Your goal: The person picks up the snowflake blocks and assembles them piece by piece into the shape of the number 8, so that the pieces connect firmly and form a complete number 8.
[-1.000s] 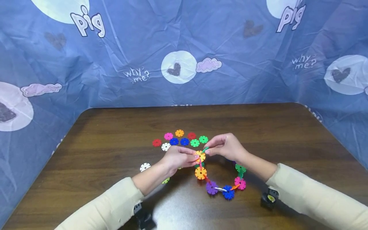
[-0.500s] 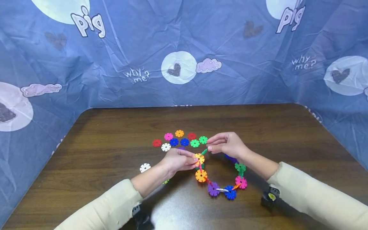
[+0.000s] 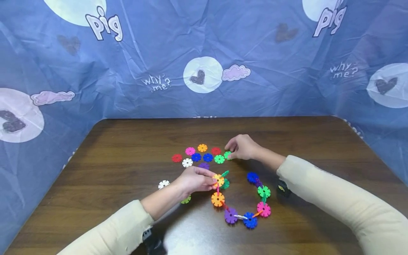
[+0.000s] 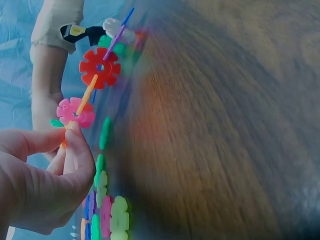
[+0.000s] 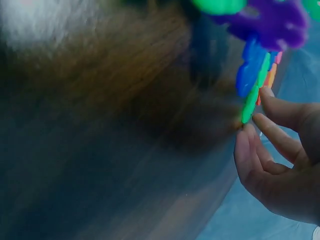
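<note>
My left hand (image 3: 196, 182) pinches a yellow-orange notched disc (image 3: 218, 180) at one end of a linked chain of plastic snowflake discs. A green disc (image 3: 225, 174), seen nearly edge-on, is slotted into its top. The chain curves down through an orange disc (image 3: 218, 199), a purple disc (image 3: 231, 215) and a blue disc (image 3: 250, 220), then up the right side to another blue disc (image 3: 253, 177). My right hand (image 3: 243, 147) is at a loose green disc (image 3: 227, 155) on the table, fingertips spread around its edge in the right wrist view.
Loose discs lie behind my left hand, among them red (image 3: 177, 158), pink (image 3: 190, 151), orange (image 3: 202, 148) and white (image 3: 187, 162). Another white disc (image 3: 164, 184) and a lime one (image 3: 186, 199) sit by my left wrist. A blue printed cloth (image 3: 127, 92) hangs behind the wooden table (image 3: 127, 141).
My right hand has left the green disc slotted into the chain and moved back to the loose green one. My left hand still pinches the yellow-orange disc, slightly lower.
</note>
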Demonstrator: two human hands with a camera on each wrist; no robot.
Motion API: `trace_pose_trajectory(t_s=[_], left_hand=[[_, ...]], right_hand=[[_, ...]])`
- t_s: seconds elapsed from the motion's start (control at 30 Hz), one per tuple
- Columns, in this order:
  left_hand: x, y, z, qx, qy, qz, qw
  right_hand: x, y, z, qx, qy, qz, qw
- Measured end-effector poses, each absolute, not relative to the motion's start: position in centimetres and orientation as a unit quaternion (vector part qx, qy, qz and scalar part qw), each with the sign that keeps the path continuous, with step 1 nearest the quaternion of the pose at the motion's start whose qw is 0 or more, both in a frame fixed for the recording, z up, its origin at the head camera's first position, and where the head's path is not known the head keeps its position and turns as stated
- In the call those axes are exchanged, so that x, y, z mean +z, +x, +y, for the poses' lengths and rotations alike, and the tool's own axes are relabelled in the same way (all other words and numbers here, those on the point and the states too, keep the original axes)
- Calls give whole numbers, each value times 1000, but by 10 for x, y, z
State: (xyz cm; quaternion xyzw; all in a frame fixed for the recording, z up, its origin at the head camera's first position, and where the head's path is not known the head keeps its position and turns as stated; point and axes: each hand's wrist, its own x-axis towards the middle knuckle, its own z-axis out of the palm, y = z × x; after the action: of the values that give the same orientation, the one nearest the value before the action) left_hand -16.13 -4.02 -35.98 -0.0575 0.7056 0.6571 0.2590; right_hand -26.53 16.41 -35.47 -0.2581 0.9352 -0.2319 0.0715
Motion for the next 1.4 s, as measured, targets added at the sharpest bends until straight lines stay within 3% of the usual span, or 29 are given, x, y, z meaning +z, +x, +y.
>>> trace_pose_trajectory(t_s=[0.3, 0.7, 1.1, 1.4], left_hand=[[-361, -165, -42, 633, -65, 730, 249], [-363, -164, -37, 620, -61, 747, 232], [-366, -165, -38, 642, -76, 729, 225], [-364, -166, -39, 639, -70, 733, 225]], right_hand=[[-353, -265, 164, -197, -244, 947, 64], [-360, -259, 173, -256, -183, 944, 95], [-351, -227, 175, -489, -79, 848, 187], [-347, -212, 178, -547, -37, 805, 229]])
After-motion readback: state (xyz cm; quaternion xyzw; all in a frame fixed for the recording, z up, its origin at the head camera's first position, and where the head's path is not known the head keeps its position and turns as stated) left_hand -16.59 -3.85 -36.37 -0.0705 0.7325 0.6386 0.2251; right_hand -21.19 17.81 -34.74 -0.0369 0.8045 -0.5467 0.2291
